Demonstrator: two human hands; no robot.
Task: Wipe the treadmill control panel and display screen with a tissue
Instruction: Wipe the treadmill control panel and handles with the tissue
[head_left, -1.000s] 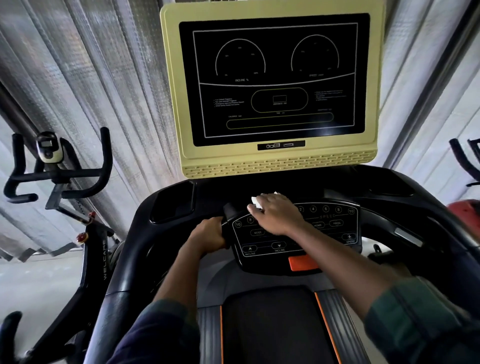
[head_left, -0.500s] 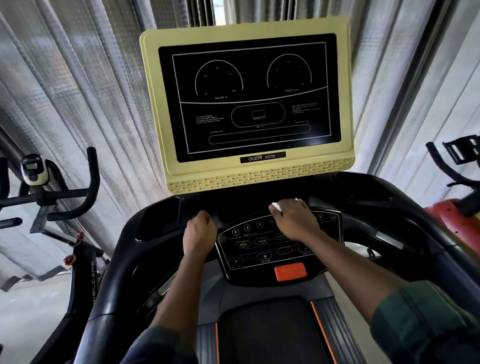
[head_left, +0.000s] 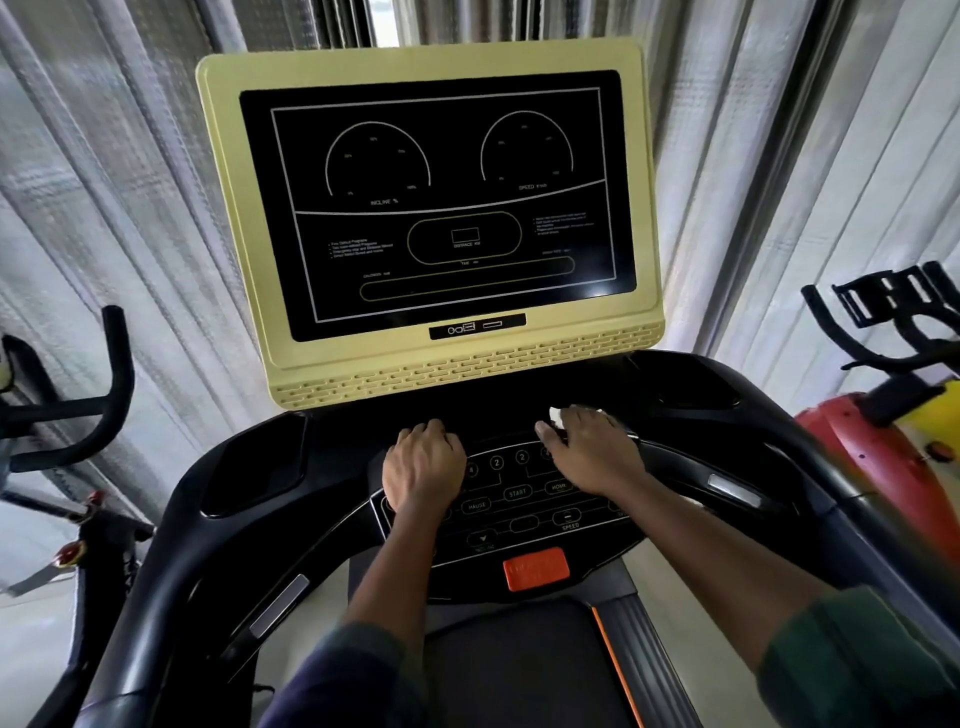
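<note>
Tissue (head_left: 555, 415) mostly under right hand (head_left: 592, 452); left hand (head_left: 423, 470) covers control panel (head_left: 519, 499) buttons; display screen (head_left: 441, 208) print illegible.

left sleeve (head_left: 337, 675): dark navy, ends mid-forearm | right sleeve (head_left: 852, 670): dark green, ends mid-forearm | left hand (head_left: 423, 467), right hand (head_left: 592, 452): bare
</note>
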